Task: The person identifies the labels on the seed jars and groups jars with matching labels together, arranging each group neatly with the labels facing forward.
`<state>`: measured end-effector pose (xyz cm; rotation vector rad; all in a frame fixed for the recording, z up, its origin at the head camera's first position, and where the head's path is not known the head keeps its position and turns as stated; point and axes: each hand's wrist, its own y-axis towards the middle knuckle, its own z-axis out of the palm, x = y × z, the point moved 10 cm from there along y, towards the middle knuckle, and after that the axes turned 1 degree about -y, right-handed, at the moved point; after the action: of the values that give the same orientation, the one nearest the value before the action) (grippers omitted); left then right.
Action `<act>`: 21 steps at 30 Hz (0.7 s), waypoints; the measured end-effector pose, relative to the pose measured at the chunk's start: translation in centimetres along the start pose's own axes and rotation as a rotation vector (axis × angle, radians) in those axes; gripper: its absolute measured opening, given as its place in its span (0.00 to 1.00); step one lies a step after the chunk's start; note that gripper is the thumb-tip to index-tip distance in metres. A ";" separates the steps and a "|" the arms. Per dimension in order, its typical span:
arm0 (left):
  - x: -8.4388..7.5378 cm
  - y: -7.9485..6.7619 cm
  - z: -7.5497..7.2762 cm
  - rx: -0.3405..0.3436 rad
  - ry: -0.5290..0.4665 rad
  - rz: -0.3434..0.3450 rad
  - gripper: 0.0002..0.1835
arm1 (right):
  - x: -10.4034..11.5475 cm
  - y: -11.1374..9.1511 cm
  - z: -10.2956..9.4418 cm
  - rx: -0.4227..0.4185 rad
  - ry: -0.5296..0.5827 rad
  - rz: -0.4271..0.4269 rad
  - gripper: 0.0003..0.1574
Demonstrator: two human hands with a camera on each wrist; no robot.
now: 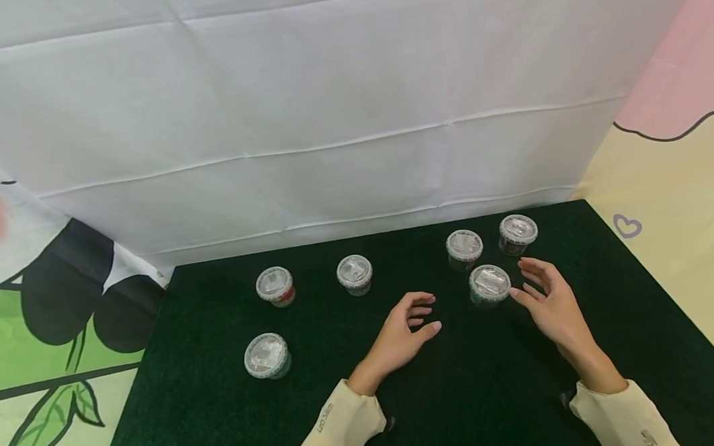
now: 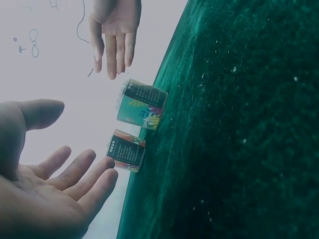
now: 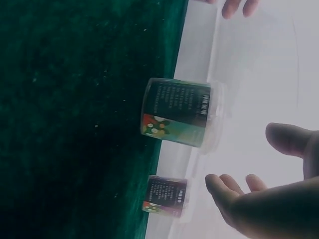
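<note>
Hanging behind the green-covered worktop (image 1: 318, 400), a white cloth (image 1: 326, 103) fills most of the head view. Patterned cloths flank the worktop, one on its left (image 1: 53, 320) and one on its right (image 1: 666, 234). Two cream sleeves, left (image 1: 337, 423) and right (image 1: 624, 414), reach in from the worktop's near side. Over the worktop's middle, the left hand (image 1: 399, 332) has its thumb and loosely bent fingers apart. Over the worktop's right half, the right hand (image 1: 552, 304) also has thumb and fingers apart; its thumb is just beside the front tub (image 1: 490, 287), though whether they touch I cannot tell. That tub stands upright on the worktop's right half, with two more tubs, a middle one (image 1: 464, 248) and a corner one (image 1: 518, 234), nearer the worktop's far edge. Another lidded tub (image 1: 355, 275) stands toward the worktop's far middle, and two others, a far-left tub (image 1: 274, 284) and a near-left tub (image 1: 267, 356), on its left half.
</note>
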<state>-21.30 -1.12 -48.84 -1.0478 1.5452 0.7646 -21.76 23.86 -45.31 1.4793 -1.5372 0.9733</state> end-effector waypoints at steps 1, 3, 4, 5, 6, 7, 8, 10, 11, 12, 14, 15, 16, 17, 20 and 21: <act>0.0 0.1 0.1 0.001 0.003 0.002 0.26 | -0.2 0.0 0.0 0.004 -0.008 0.009 0.39; 0.0 0.3 0.4 0.001 0.007 0.003 0.27 | -0.8 0.1 0.2 0.015 -0.005 0.031 0.40; -0.1 0.4 0.5 0.000 0.011 0.005 0.27 | -1.0 0.2 0.3 0.020 -0.003 0.040 0.40; -0.1 0.6 0.6 -0.002 0.014 0.005 0.27 | -1.3 0.2 0.4 0.025 0.000 0.050 0.41; -0.1 0.7 0.7 -0.003 0.017 0.006 0.27 | -1.4 0.2 0.5 0.026 -0.003 0.053 0.41; -0.2 0.8 0.8 -0.005 0.020 0.007 0.27 | -1.7 0.3 0.5 0.031 0.000 0.061 0.42; -0.2 0.9 0.9 -0.008 0.025 0.010 0.27 | -1.8 0.3 0.6 0.036 0.006 0.067 0.42; -0.3 1.0 1.2 -0.012 0.031 0.013 0.28 | -2.1 0.3 0.6 0.042 0.005 0.072 0.42; -0.3 1.1 1.3 -0.015 0.035 0.014 0.28 | -2.3 0.3 0.7 0.045 0.005 0.075 0.43; -0.3 1.2 1.4 -0.015 0.036 0.016 0.28 | -2.3 0.3 0.7 0.047 0.005 0.076 0.43; -0.2 1.4 1.6 -0.015 0.041 0.015 0.29 | -2.5 0.3 0.8 0.054 0.009 0.079 0.43; -0.1 1.6 1.8 -0.014 0.042 0.014 0.29 | -2.6 0.3 0.8 0.057 0.008 0.080 0.44; -0.2 1.7 1.9 -0.014 0.044 0.014 0.29 | -2.6 0.3 0.9 0.061 0.005 0.082 0.44; -0.2 1.9 2.0 -0.013 0.044 0.012 0.29 | -2.7 0.3 1.0 0.064 0.004 0.082 0.44; -0.2 2.3 2.3 -0.015 0.045 0.012 0.29 | -2.8 0.3 1.2 0.071 -0.006 0.081 0.45; -0.3 2.4 2.4 -0.017 0.045 0.013 0.29 | -2.8 0.3 1.3 0.073 -0.009 0.080 0.45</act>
<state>-22.52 2.10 -49.25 -1.0742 1.5878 0.7692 -22.07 23.81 -48.42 1.4842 -1.5930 1.0806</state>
